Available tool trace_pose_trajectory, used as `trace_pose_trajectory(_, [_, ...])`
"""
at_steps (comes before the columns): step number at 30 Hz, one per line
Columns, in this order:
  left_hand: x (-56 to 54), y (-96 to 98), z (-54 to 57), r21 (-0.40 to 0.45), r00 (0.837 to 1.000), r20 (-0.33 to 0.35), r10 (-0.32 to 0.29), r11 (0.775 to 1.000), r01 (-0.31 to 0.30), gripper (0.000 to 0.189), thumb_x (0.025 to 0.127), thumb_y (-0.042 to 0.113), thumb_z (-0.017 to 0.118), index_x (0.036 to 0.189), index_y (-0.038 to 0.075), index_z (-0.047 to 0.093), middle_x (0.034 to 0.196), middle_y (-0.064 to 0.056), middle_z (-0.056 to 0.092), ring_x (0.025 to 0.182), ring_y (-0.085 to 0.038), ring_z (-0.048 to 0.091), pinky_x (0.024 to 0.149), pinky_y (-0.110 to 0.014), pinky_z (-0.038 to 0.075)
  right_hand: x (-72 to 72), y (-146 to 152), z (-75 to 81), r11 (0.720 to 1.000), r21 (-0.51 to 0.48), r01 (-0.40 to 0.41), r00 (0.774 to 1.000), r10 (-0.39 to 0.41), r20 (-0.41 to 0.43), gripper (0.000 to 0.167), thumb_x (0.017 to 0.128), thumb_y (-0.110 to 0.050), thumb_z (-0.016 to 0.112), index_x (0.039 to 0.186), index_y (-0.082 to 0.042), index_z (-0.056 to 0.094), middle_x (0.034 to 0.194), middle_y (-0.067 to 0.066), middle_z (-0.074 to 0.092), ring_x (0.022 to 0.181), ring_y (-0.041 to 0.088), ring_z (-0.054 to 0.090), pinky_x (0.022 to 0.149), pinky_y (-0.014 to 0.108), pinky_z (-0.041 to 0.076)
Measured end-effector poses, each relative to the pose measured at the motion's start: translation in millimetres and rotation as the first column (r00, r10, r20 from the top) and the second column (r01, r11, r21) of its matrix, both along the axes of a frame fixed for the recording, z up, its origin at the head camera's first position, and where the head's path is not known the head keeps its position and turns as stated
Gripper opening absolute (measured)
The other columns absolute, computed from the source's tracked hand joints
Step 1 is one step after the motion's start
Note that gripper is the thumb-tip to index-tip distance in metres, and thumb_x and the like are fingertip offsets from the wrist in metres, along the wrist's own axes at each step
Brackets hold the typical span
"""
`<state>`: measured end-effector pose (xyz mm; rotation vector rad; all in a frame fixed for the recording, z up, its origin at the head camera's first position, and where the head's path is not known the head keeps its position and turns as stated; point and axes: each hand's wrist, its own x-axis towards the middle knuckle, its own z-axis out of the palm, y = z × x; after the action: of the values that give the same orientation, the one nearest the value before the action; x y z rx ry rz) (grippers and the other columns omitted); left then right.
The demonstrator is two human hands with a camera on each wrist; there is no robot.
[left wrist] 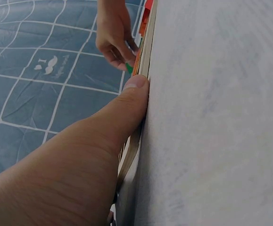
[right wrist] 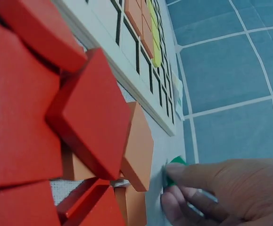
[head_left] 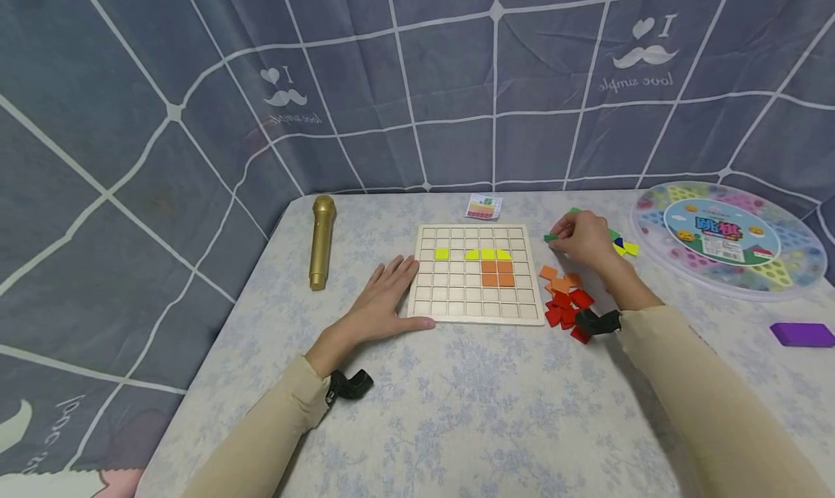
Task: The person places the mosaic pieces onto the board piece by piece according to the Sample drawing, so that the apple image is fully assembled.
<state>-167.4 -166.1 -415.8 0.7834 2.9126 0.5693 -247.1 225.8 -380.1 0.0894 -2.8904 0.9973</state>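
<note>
A square wooden grid board (head_left: 450,295) lies mid-table, holding several yellow tiles (head_left: 488,254) and a block of orange tiles (head_left: 498,273). My left hand (head_left: 385,295) rests flat with spread fingers at the board's left edge, the thumb along its near corner. To the right of the board my right hand (head_left: 583,238) pinches a small green tile (right wrist: 176,169) between thumb and fingers, close over the table. Below that hand lie loose orange tiles (head_left: 549,272) and a pile of red tiles (head_left: 559,311). Green, blue and yellow tiles (head_left: 630,249) are partly hidden behind it.
A small picture card (head_left: 483,206) lies behind the board. On the left is a gold microphone (head_left: 321,243). A round, clear-lidded game box (head_left: 724,237) sits at the back right, with a purple block (head_left: 802,335) nearer. A grey-blue curtain (head_left: 450,85) hangs behind the table.
</note>
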Motion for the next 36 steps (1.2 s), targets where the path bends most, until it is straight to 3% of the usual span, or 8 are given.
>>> trace_pose_trajectory(7, [-0.4, -0.4, -1.5, 0.008, 1.000, -0.001, -0.002, 1.000, 0.002, 0.117, 0.088, 0.064, 0.076, 0.169, 0.004, 0.017, 0.177, -0.012, 0.015, 0.166, -0.031, 0.006, 0.134, -0.053, 0.004, -3.0, -8.5, 4.8, 0.988, -0.019, -0.151, 0.988, 0.150, -0.048, 0.012, 0.098, -0.008, 0.074, 0.105, 0.001, 0.075, 0.097, 0.019, 0.072, 0.089, 0.034, 0.071, 0.072, 0.030, 0.052])
trace_pose_trajectory(12, [-1.0, -0.9, -2.3, 0.005, 1.000, -0.006, 0.003, 1.000, -0.003, 0.117, 0.088, 0.065, 0.076, 0.169, 0.004, 0.018, 0.177, -0.012, 0.015, 0.166, -0.030, 0.007, 0.134, -0.053, 0.004, -8.8, -23.5, 11.2, 0.972, -0.040, -0.231, 0.973, 0.231, 0.001, 0.021, 0.105, -0.010, 0.066, 0.118, 0.000, 0.078, 0.101, 0.022, 0.077, 0.085, 0.032, 0.070, 0.074, 0.032, 0.049])
trace_pose_trajectory(18, [-1.0, -1.3, -1.3, 0.001, 1.000, -0.020, -0.005, 1.000, 0.005, 0.117, 0.088, 0.065, 0.076, 0.168, 0.003, 0.018, 0.177, -0.014, 0.016, 0.165, -0.031, 0.008, 0.134, -0.054, 0.004, -14.3, -47.2, 9.5, 0.970, -0.055, -0.237, 0.971, 0.238, 0.013, 0.023, 0.106, -0.011, 0.064, 0.121, -0.001, 0.079, 0.104, 0.021, 0.078, 0.086, 0.030, 0.069, 0.066, 0.029, 0.047])
trace_pose_trajectory(24, [-0.5, -0.4, -0.3, 0.001, 1.000, -0.015, -0.003, 1.000, 0.003, 0.117, 0.087, 0.065, 0.076, 0.169, 0.003, 0.018, 0.177, -0.014, 0.016, 0.165, -0.031, 0.007, 0.134, -0.054, 0.004, -19.6, -71.6, 2.5, 0.964, -0.053, -0.262, 0.964, 0.259, -0.058, 0.019, 0.102, -0.008, 0.069, 0.116, -0.001, 0.081, 0.111, 0.019, 0.079, 0.097, 0.034, 0.070, 0.091, 0.047, 0.054])
trace_pose_trajectory(29, [-0.6, 0.4, -0.6, 0.000, 1.000, -0.012, -0.003, 1.000, 0.003, 0.117, 0.088, 0.065, 0.076, 0.168, 0.003, 0.018, 0.177, -0.013, 0.016, 0.165, -0.031, 0.007, 0.134, -0.054, 0.004, -20.5, -84.9, -2.8, 0.966, -0.037, -0.256, 0.966, 0.254, -0.051, 0.019, 0.103, -0.009, 0.069, 0.115, -0.002, 0.081, 0.110, 0.018, 0.079, 0.101, 0.035, 0.070, 0.100, 0.051, 0.052])
trace_pose_trajectory(36, [-0.5, 0.3, -0.2, 0.004, 1.000, -0.016, -0.007, 1.000, 0.008, 0.117, 0.088, 0.065, 0.075, 0.168, 0.003, 0.018, 0.177, -0.014, 0.016, 0.165, -0.032, 0.007, 0.134, -0.055, 0.004, -18.7, -90.5, -6.7, 0.966, -0.027, -0.258, 0.965, 0.256, -0.060, 0.018, 0.102, -0.005, 0.068, 0.114, 0.002, 0.081, 0.110, 0.021, 0.078, 0.101, 0.035, 0.075, 0.091, 0.049, 0.062])
